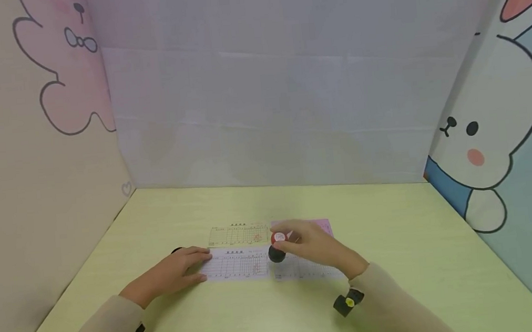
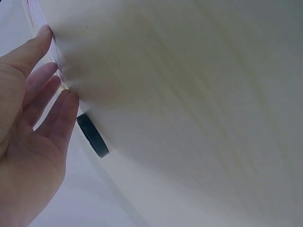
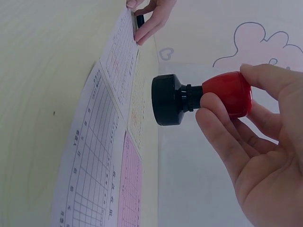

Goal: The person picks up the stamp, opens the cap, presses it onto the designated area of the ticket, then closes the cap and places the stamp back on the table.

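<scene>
My right hand holds a stamp by its red knob, thumb and fingers around it. The stamp's round black base hangs over the forms, apart from the paper in the right wrist view. Below it lies the front right white form, partly hidden by the hand in the head view. With fingers fairly straight, my left hand touches the left edge of the front left white form, which bears a faint red mark. A round black cap lies on the table just beyond the left fingers.
Behind the white forms lie a yellow form with a red mark and a pink form, mostly covered by my right hand in the head view. The pale wooden table is bounded by a white back wall and cartoon-printed side walls.
</scene>
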The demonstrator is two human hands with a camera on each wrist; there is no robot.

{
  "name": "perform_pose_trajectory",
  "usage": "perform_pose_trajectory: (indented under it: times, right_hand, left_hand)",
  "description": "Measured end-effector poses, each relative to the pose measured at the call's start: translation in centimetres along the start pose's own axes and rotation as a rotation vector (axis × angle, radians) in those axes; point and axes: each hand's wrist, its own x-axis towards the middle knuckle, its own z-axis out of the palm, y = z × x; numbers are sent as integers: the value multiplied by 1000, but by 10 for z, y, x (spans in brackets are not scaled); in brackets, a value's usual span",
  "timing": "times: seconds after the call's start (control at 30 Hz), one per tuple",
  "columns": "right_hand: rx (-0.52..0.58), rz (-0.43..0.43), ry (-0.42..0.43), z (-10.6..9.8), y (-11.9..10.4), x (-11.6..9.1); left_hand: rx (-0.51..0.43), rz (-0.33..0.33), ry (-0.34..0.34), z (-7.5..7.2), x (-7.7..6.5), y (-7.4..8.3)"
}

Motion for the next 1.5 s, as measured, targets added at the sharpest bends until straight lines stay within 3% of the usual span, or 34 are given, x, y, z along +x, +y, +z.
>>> perform_pose_trajectory:
  times: [0.47, 0.67, 1.2, 1.5]
  right_hand:
    - [6, 58, 60, -26, 9, -22]
    - [2, 68, 70, -31, 13, -29]
    - [-4, 79, 83, -43, 26, -45]
    - [-11, 95, 75, -47, 30, -53]
  left_hand:
    - [-111, -36, 11, -3, 11, 1]
    - [-145, -54, 36, -2, 25, 18]
    - [-210, -46, 82, 24, 69, 69]
    - [-183, 3, 28, 35, 88, 90]
